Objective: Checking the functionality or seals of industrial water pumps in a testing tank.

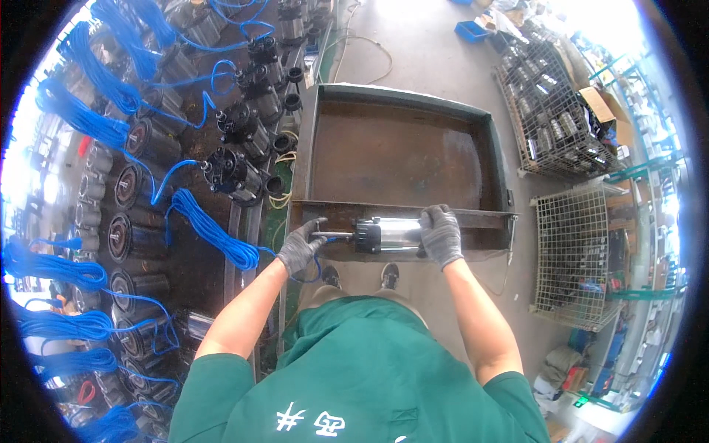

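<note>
Both my hands wear grey gloves. Between them a shiny silver cylindrical pump motor [395, 235] lies on its side, its black ribbed end facing left. A thin metal shaft [332, 234] sticks out of that black end. My left hand [298, 248] is closed round the shaft's tip, thumb and fingers pinching it. At the opposite end my right hand [442, 235] grips the silver body, its fingers over the top. The motor is held level above the near edge of a rusty metal tray [399, 155]. A blue cable runs near my left hand.
On the left, a dark bench [199, 284] carries several motors with coiled blue cables [214, 229]. Several black-topped pumps [235, 176] line its right edge. At right stand a wire cage full of metal parts [550, 103] and another wire cage [572, 255]. A blue bin [470, 31] sits farther back.
</note>
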Tool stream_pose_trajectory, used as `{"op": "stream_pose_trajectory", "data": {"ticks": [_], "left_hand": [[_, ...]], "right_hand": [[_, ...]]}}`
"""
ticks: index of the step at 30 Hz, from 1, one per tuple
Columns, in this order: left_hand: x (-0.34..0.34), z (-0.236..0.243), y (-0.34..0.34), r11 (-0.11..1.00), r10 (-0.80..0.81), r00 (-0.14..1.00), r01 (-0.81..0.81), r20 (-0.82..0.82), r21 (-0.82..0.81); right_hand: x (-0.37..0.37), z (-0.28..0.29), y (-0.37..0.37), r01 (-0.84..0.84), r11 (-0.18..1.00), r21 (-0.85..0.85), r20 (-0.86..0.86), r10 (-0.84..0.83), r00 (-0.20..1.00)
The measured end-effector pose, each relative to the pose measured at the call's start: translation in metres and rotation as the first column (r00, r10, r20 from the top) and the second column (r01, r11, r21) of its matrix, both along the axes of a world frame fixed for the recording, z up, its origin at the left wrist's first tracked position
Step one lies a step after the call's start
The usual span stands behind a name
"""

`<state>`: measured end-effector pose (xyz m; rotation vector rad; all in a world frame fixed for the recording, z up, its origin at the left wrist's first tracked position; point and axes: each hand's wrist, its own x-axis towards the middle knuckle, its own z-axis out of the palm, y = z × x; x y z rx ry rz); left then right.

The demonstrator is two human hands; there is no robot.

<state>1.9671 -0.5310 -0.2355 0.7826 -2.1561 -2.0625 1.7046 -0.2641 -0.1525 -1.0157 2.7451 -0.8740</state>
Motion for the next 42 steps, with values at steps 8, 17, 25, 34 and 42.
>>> {"op": "stream_pose_trajectory", "data": {"ticks": [8,17,25,34,42], "left_hand": [[-0.005,0.016,-0.003,0.693,0.140,0.985,-0.170,0.100,0.701],[-0.002,0.022,-0.033,0.908,-0.263,0.954,0.193,0.147,0.371],[-0.025,0.017,-0.014,0.359,-0.318,0.885,0.443,0.339,-0.821],[-0.010,0.007,-0.019,0.968,-0.053,0.997,0.065,-0.056,0.241],[-0.015,0.011,-0.009,0.958,-0.121,0.984,0.082,-0.128,-0.276]], "right_hand": [[0.001,-0.001,0.001,-0.006,1.000,-0.021,-0.012,0.006,1.000],[0.001,-0.009,0.001,0.030,0.999,-0.014,-0.091,-0.031,0.995],[-0.002,-0.012,0.001,0.027,1.000,0.007,-0.097,-0.026,0.995],[0.001,-0.003,0.001,0.030,0.999,-0.013,-0.087,-0.031,0.996],[0.000,-0.006,-0.001,0.031,0.998,-0.054,-0.124,-0.037,0.992]]}}
